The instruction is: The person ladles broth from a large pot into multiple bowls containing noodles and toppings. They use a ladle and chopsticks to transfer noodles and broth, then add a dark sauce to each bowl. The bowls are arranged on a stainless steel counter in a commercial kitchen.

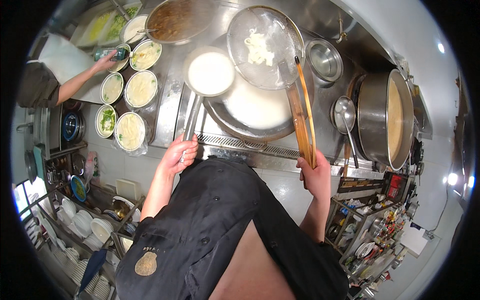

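Observation:
My left hand grips the metal handle of a ladle that is full of milky white liquid. Held level, the ladle is over the left rim of a large wok containing the same cloudy liquid. In my right hand are the wooden handle of a round wire-mesh strainer and a long wooden stick, which looks like a cooking chopstick. A small clump of pale noodles rests on the mesh. The strainer is above the far side of the wok, partly hiding it.
Several bowls of noodles stand on the left, where a co-worker's hand holds a jar. Behind is a pot of brown stew. To the right are a metal bowl, another ladle and a deep stockpot.

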A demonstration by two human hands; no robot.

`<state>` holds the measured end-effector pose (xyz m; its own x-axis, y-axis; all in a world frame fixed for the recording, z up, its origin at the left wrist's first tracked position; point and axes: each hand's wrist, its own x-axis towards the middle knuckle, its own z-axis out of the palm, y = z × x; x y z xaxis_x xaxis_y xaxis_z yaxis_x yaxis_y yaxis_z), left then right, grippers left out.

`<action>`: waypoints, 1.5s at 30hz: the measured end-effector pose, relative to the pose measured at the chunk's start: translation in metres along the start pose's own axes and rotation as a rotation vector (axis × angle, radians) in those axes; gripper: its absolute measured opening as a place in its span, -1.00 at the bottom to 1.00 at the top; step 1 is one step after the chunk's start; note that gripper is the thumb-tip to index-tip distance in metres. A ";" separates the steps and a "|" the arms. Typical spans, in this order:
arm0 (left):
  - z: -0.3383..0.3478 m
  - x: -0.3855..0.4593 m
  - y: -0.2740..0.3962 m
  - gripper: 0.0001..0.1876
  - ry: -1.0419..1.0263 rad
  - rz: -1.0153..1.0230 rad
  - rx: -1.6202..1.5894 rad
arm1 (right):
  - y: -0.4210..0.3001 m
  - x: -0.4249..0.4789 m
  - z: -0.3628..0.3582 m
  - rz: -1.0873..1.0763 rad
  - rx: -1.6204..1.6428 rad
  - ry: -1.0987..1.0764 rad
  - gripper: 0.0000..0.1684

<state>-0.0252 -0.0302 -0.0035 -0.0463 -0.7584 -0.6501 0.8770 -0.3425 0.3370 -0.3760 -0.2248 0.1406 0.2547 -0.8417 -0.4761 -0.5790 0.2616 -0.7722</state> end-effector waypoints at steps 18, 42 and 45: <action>0.001 0.037 -0.011 -0.89 -0.230 -0.090 -0.112 | 0.098 0.035 -0.014 0.081 0.796 -0.066 -0.57; 0.033 0.067 -0.011 -0.88 -0.162 -0.116 -0.044 | 0.070 0.016 -0.012 -0.030 0.255 0.103 -0.60; 0.040 0.073 -0.014 -0.88 -0.185 -0.140 -0.043 | 0.061 0.017 0.000 -0.003 0.102 0.147 -0.67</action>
<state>-0.0601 -0.1023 -0.0285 -0.2521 -0.7954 -0.5512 0.8754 -0.4302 0.2204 -0.4071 -0.2236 0.0856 0.1359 -0.9004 -0.4134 -0.4949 0.2997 -0.8156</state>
